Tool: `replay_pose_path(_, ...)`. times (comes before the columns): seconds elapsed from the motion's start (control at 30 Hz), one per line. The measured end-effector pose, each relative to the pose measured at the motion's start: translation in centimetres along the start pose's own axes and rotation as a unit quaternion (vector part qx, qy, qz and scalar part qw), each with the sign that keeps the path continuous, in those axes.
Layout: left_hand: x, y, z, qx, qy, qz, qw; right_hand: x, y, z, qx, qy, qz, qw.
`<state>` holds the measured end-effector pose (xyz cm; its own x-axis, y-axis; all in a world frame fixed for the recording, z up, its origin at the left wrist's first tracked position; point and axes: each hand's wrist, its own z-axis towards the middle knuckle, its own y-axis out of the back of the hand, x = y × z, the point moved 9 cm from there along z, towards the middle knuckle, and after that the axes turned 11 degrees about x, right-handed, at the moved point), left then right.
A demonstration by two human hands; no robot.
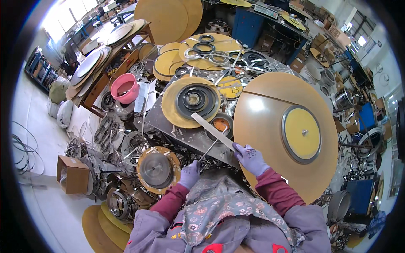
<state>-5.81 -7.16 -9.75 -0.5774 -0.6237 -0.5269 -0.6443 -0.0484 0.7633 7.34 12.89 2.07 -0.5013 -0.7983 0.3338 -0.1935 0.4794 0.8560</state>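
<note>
Both hands wear pale lavender gloves. My left hand (190,174) is closed round a thin metal rod (209,149) that slants up and to the right. In my right hand (250,159) is one end of a long, flat, pale metal strip (211,128), which slants up and to the left. The rod's far tip lies close to the strip's underside; whether they touch I cannot tell. Just right of my right hand stands a large tan disc (265,139) with a grey-ringed yellow disc (303,130) on it. Beyond the strip, dark rings (197,101) lie stacked on a yellow disc (171,105).
A metal table (168,130) carries more discs, rings and strips at its far side. A pink bucket (125,88) stands to the left. Beside my left hand is a round grey plate on a tan disc (174,152). Metal scraps and a cardboard box (75,177) lie further left.
</note>
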Motion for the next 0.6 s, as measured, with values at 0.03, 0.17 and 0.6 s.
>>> replay_pose_path(0.03, 0.5, -0.1, -1.1, -0.002, -0.002, 0.000, 1.000, -0.1, -0.1, 0.1, 0.005, -0.001, 0.001, 1.000)
replay_pose_path(0.17, 5.4, -1.0, -6.3, -0.076, 0.033, -0.048, 0.995, 0.0, -0.3, 0.4, 0.016, 0.000, 0.002, 1.000)
replay_pose_path(0.6, 10.5, 9.4, 1.2, -0.248, 0.189, -0.055, 0.948, 0.4, -0.2, 0.1, 0.002, 0.016, 0.003, 1.000)
